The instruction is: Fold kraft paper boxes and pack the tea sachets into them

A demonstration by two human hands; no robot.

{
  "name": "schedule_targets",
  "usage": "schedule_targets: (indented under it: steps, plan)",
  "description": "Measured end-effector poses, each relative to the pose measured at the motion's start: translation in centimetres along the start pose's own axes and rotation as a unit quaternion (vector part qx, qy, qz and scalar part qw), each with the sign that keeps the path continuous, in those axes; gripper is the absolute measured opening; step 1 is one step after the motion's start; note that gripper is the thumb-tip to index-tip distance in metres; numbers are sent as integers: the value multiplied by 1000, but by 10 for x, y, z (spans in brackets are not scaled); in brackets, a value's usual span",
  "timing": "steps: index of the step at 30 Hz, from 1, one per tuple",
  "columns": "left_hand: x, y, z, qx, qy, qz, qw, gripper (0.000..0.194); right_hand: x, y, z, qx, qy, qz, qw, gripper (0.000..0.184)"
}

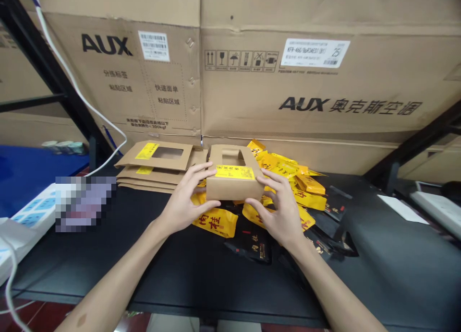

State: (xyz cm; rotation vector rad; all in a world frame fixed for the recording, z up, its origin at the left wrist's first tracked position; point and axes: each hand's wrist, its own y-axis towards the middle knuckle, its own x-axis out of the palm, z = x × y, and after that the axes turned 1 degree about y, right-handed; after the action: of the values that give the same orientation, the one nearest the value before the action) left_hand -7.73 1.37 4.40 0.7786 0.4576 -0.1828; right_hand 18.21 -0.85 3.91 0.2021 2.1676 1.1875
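Left hand (189,197), right hand (277,209) — fingers spread, holding kraft window carton (234,183) by both sides above black counter (108,274) — yellow packets (215,221) below, flat kraft cartons (151,166) stacked left of it

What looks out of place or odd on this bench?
Yellow packets lie scattered in a loose heap, unlike the neatly stacked kraft card sleeves. A pixelated patch also hides something beside the power strip.

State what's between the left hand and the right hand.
Head view: a kraft cardboard box with a yellow label, held by the left hand and right hand, with yellow packets below it.
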Motion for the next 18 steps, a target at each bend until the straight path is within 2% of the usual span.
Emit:
schedule_targets:
  steps: [3,8,11,14,16,18]
  plan:
    - [2,0,-3,-21,-50,-1,999,52,2,-1,0,-7,0,14,1000,51]
    - [3,-1,-4,-22,-57,20,998,41,5,-3,2,-6,14,31,999,47]
    - [6,-2,-2,-44,-83,34,995,50,4,-2,2,0,26,38,999,46]
    - [7,1,1,-134,-170,85,973,65,2,-1,1,-19,20,39,999,44]
    - [4,6,5,-219,-236,115,940,66,3,0,-2,-59,5,28,998,39]
    - [-3,11,11,-287,-288,119,906,70,5,-1,-6,-110,2,-3,994,30]
